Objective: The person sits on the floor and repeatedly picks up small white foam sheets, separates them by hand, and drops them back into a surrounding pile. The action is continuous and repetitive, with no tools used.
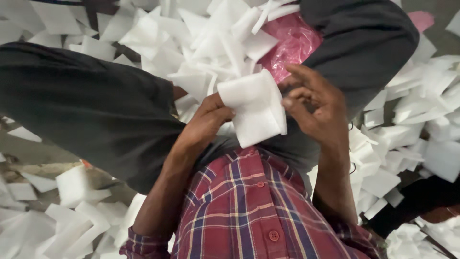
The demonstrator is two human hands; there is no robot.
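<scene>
My left hand [203, 125] is closed on the near left edge of a folded white foam sheet [254, 111]; the fingers [221, 114] curl in over the edge and press it. My right hand [316, 108] meets the same sheet at its right side. Its fingers [306, 91] are half bent and spread, with the tips against the sheet's right edge; I cannot tell how firmly they pinch it. The sheet is held between both hands, raised above my lap, just over my checked red shirt [249, 211]. It appears doubled over, with layered edges showing along the right and lower sides.

Directly behind the sheet lies a pink plastic bag [294, 43], crumpled, resting between my knees in dark trousers [91, 105]. Its contents cannot be made out; white foam pieces overlap its upper edge.

Loose white foam pieces [201, 43] are heaped ahead of my knees and scattered on the floor to both sides, left [72, 184] and right [421, 96].
</scene>
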